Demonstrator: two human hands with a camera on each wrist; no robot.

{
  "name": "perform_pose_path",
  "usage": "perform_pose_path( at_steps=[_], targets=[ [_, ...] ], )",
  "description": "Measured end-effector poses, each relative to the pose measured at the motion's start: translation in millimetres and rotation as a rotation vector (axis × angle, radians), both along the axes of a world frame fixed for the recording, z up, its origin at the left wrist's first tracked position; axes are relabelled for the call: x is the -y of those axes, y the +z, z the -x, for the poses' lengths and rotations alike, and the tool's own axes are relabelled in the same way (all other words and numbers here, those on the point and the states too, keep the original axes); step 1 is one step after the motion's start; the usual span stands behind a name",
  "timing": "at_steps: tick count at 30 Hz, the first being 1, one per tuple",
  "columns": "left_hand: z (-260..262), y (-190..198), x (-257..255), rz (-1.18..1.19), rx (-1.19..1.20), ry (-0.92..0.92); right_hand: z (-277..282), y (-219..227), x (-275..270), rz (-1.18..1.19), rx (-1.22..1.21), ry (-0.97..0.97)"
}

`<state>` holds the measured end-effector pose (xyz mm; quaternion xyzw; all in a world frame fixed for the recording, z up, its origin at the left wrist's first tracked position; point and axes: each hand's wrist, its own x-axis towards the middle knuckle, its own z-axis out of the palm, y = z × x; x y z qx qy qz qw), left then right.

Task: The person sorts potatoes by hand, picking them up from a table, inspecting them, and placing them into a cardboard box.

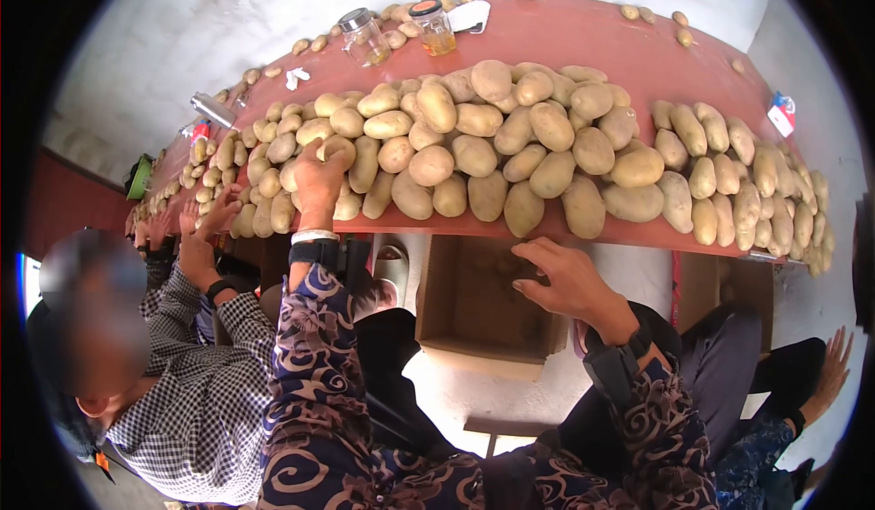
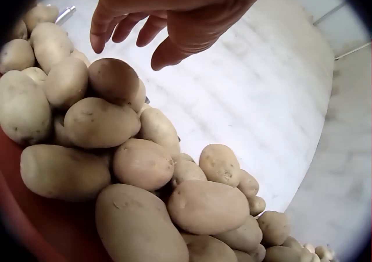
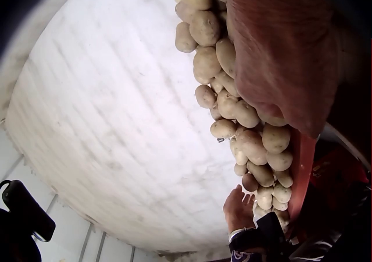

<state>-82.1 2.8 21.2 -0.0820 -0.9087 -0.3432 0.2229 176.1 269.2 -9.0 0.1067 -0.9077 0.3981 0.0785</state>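
A long pile of potatoes (image 1: pixel 474 154) covers the front of a red table (image 1: pixel 583 36). My left hand (image 1: pixel 319 186) is over the left part of the pile. The left wrist view shows that hand (image 2: pixel 180 18) with loosely bent fingers and nothing in them, just above a brownish potato (image 2: pixel 113 80). My right hand (image 1: pixel 572 280) is in front of the table edge, over the right side of a cardboard box (image 1: pixel 483 350). Its fingers point toward the pile, thumb apart, holding nothing. In the right wrist view the back of that hand (image 3: pixel 279 58) hides part of the potatoes.
Two glass jars (image 1: pixel 363 38) and a white card (image 1: pixel 470 16) stand behind the pile. Farther left lies a silver flask (image 1: pixel 211 109). A person in a checked shirt (image 1: pixel 200 419) sits close on my left, hands at the potatoes. Another person's hand (image 1: pixel 828 378) shows at far right.
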Motion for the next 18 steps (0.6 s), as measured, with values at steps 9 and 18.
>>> perform_pose_path(
  at_steps=[9, 18],
  targets=[
    [-85, 12, -41, -0.313, -0.066, -0.25, -1, -11, -5, -0.094, 0.009, -0.061],
    [-171, -54, -92, -0.301, 0.561, -0.559, -8, -14, -19, -0.362, 0.412, 0.062]
  ],
)
